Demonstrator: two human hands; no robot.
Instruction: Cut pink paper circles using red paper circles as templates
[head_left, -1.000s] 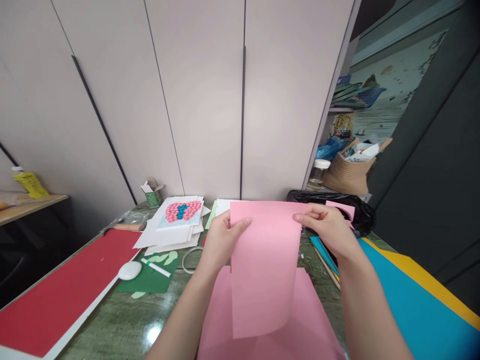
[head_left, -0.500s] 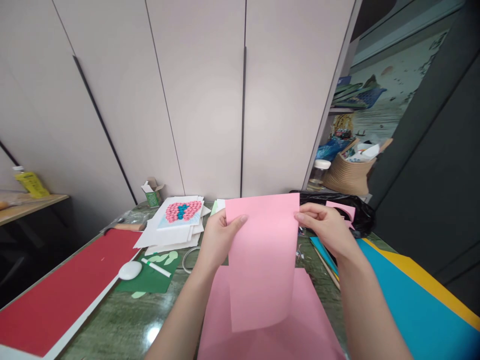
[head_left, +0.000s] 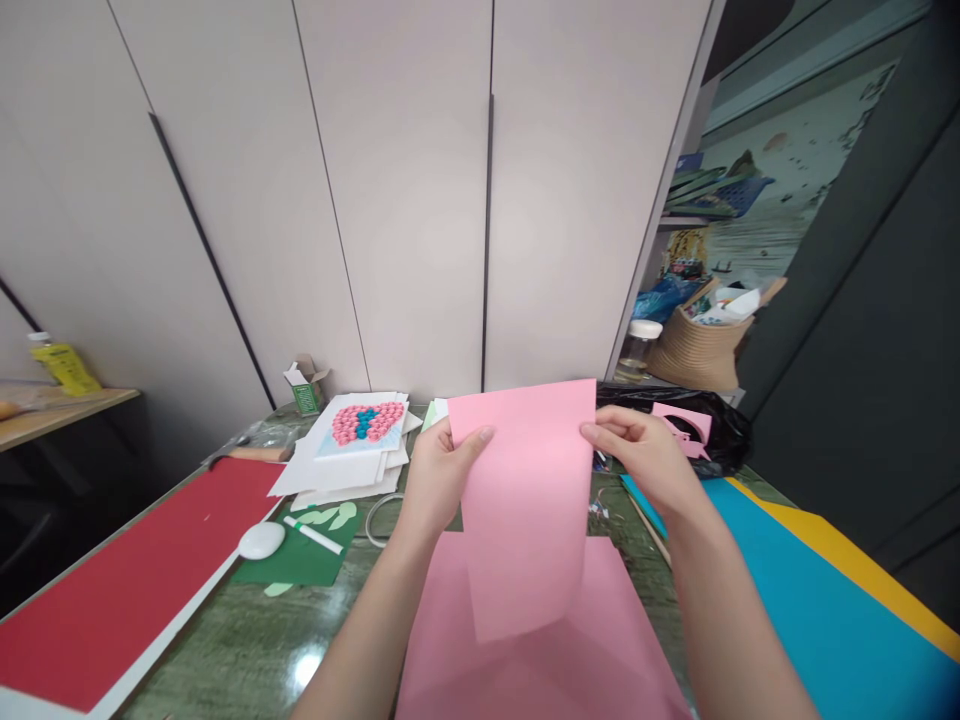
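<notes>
A pink paper sheet (head_left: 529, 510) hangs upright between my two hands, its lower end curving slightly toward me. My left hand (head_left: 442, 470) pinches its left edge near the top, thumb on the front face and fingers behind. At the opposite edge my right hand (head_left: 637, 445) grips the sheet between thumb and fingers. Beneath it, a larger pink sheet (head_left: 540, 670) lies flat on the green table. The hanging sheet hides part of the larger one's far side.
On the left lie red paper (head_left: 142, 580), a white oval object (head_left: 262, 541), green paper (head_left: 315, 565) with a marker (head_left: 313, 535), and stacked white sheets (head_left: 322, 470). Blue paper (head_left: 810, 600), yellow paper (head_left: 825, 540) and a black plastic bag (head_left: 727, 430) are on the right. A cabinet (head_left: 420, 200) stands behind.
The lower end of the hanging pink sheet has swung a little up and away. My right hand has shifted slightly left, and both hands keep their hold.
</notes>
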